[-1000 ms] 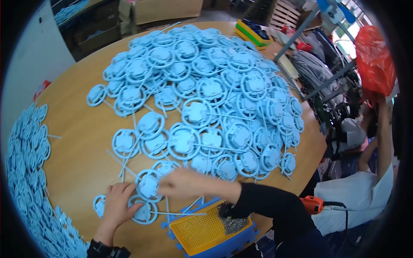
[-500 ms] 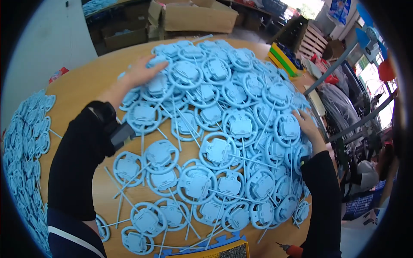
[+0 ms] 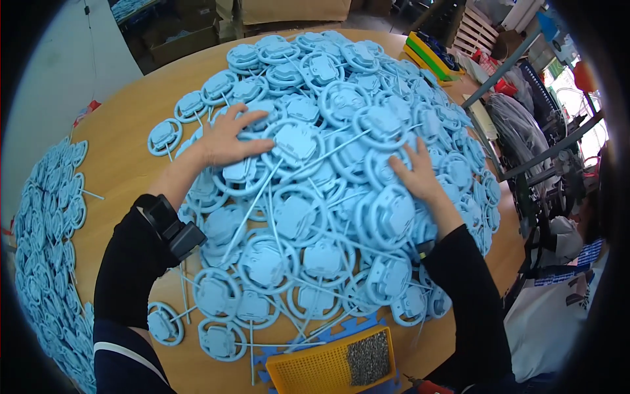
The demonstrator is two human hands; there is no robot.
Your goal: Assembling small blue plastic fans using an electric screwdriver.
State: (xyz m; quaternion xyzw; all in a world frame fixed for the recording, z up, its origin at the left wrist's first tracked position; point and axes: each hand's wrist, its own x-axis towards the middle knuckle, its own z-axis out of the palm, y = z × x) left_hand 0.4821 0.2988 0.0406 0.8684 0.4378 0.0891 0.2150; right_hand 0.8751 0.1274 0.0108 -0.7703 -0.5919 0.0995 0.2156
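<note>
A big heap of light-blue plastic wheel-shaped parts, each a ring with a boxy middle and some with thin rods, covers the table in front of me. My left hand rests on the heap's left side, fingers spread, its fingertips against the rim of one ring part. On the right, my right hand lies over other ring parts with its fingers apart. Neither hand grips a part that I can see. The undersides of both palms are hidden.
A yellow tray with small metal pieces sits on a blue mat at the near edge, beside a red-handled tool. More blue parts are massed at far left. A yellow-green bin stands at back right, near a metal frame.
My right hand has moved inward to the left, and my left hand slightly nearer to me. Ring parts between them have shifted and bunched up. The view has tilted, showing more of the yellow tray.
</note>
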